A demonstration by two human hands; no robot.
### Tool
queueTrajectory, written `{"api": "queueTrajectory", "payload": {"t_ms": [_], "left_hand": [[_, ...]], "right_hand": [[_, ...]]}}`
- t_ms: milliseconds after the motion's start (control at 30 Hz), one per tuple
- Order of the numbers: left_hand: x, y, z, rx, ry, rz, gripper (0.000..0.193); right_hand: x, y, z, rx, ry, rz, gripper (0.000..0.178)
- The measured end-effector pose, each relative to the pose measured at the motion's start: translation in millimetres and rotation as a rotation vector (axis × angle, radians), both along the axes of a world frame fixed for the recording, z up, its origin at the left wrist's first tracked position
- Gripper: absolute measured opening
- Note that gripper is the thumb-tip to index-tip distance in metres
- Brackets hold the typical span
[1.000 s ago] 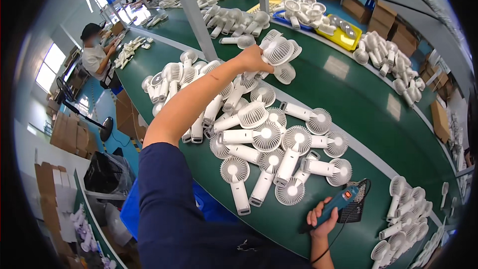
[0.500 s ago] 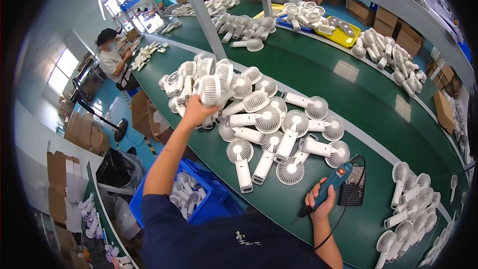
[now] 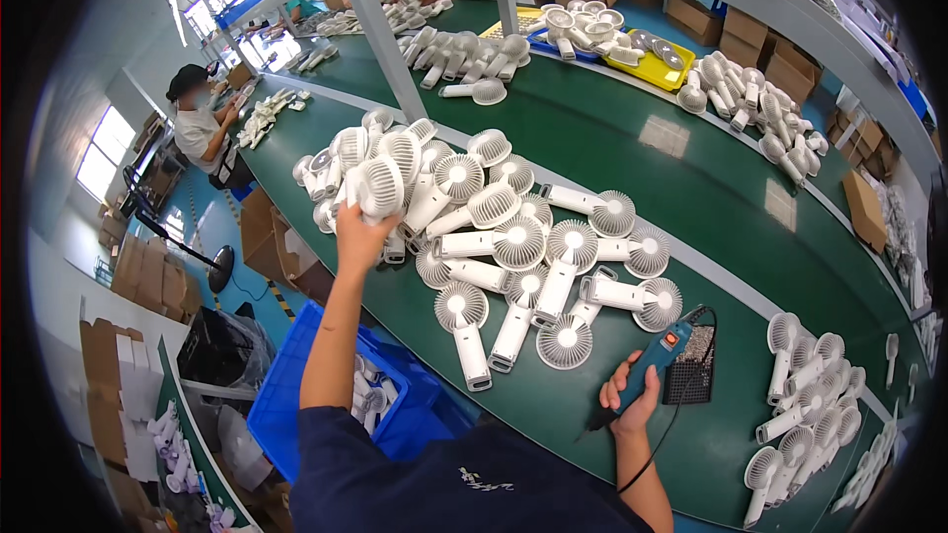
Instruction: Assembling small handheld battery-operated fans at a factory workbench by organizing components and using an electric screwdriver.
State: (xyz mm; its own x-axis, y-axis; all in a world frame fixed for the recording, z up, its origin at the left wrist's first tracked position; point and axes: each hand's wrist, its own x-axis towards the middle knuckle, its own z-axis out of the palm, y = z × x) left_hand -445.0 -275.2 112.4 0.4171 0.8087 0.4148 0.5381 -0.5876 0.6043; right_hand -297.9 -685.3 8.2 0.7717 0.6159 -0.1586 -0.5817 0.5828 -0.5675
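You see long green-topped workbenches (image 3: 612, 153) curving across the frame, bright windows (image 3: 104, 153) at left, brown cardboard boxes (image 3: 148, 281) on blue floor (image 3: 202, 212).

The person wears a dark navy short-sleeved top with a small pale mark printed on the chest. Both forearms are bare from the sleeve hems down, with no watch, band or glove. The left hand (image 3: 361, 237) and right hand (image 3: 626, 403) are bare too, fingers uncovered.
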Motion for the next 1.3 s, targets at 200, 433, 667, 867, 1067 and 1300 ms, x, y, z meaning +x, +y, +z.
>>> {"api": "queueTrajectory", "payload": {"t_ms": [200,433,667,867,1067,1300], "left_hand": [[22.5,46.9,1.1,0.084,0.258,-0.058,0.051],[33.6,58.6,-13.5,0.101,0.322,-0.174,0.06],[26.0,47.2,-37.6,0.31,0.082,-0.107,0.057],[48.9,8.6,15.0,0.293,0.061,-0.194,0.049],[114.5,-59.1,48.4,0.115,0.305,-0.607,0.045],[244.1,-79.9,42.0,0.386,0.584,-1.094,0.043]], "right_hand": [[1.5,1.5,6.1,-0.084,-0.05,0.022,0.036],[0.0,1.0,1.7,-0.004,0.026,-0.025,0.036],[2.8,1.4,7.5,-0.025,0.001,-0.013,0.037],[2.5,-0.1,7.5,-0.048,0.001,-0.004,0.037],[2.9,1.1,8.8,-0.067,-0.045,0.022,0.037],[4.4,-0.2,4.3,0.022,0.005,0.042,0.032]]}}
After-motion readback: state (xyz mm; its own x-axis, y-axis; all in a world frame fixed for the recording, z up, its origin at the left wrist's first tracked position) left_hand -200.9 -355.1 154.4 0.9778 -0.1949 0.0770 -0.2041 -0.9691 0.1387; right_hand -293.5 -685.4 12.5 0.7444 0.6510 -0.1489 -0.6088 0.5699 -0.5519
